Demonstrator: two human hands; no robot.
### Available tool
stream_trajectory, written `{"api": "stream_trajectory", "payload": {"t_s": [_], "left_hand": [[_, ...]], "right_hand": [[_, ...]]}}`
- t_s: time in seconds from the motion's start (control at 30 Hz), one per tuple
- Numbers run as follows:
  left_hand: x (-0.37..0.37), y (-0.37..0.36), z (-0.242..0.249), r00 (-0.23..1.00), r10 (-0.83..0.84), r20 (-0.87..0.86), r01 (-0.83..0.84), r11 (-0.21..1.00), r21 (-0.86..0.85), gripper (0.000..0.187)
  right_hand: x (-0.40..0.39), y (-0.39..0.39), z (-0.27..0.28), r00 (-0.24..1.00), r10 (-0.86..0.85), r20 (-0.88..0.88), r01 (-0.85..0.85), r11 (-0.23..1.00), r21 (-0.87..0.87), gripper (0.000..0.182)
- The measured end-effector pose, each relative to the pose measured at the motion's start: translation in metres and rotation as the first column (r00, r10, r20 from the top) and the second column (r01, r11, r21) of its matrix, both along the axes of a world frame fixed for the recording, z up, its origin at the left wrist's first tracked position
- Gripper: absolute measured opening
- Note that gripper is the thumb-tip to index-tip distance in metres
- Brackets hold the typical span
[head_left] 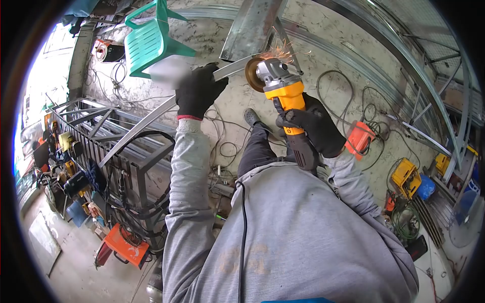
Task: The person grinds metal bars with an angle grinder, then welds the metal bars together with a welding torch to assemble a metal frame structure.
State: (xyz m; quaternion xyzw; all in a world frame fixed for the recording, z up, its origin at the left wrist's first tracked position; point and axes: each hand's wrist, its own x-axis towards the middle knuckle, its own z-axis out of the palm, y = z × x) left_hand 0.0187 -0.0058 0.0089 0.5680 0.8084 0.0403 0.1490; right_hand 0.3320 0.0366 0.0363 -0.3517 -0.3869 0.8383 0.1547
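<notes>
My right hand (318, 123), in a black glove, is closed around the body of a yellow and grey angle grinder (288, 96). The grinder's brown disc (254, 74) meets a long metal bar (144, 123), and orange sparks (280, 53) fly out beyond it. My left hand (198, 91), also in a black glove with a red cuff, is wrapped round that bar to the left of the disc. The bar slopes down to the left over a metal frame. Just past the disc stands a wide metal beam (250, 30). Where disc and bar touch is partly hidden by the grinder.
A green plastic chair (146, 45) stands at the upper left. Cables (222, 136) trail over the floor. An orange machine (359, 139) lies at the right, another orange box (126, 245) at the lower left. Tools crowd a rack (76, 166) on the left. Long metal profiles (404, 45) line the upper right.
</notes>
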Motion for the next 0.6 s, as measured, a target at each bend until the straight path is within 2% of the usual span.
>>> {"api": "stream_trajectory", "payload": {"t_s": [0.17,0.27,0.37,0.6], "left_hand": [[-0.005,-0.002,-0.009,1.000,-0.028,-0.005,0.028,0.996,0.083,0.048],[-0.003,-0.001,-0.007,1.000,-0.018,0.007,0.017,0.999,0.044,0.048],[0.000,0.002,-0.003,1.000,0.007,-0.006,-0.006,1.000,0.004,0.050],[-0.001,0.002,-0.005,1.000,-0.005,-0.002,0.005,1.000,-0.002,0.051]], "right_hand": [[0.015,0.004,-0.020,0.999,-0.034,0.019,0.033,0.999,0.022,0.040],[0.001,0.004,-0.004,0.999,-0.030,-0.036,0.030,0.999,0.010,0.041],[-0.008,0.004,0.006,0.999,-0.013,0.032,0.011,0.998,0.067,0.041],[-0.002,0.003,0.003,0.999,0.025,0.036,-0.027,0.997,0.070,0.040]]}}
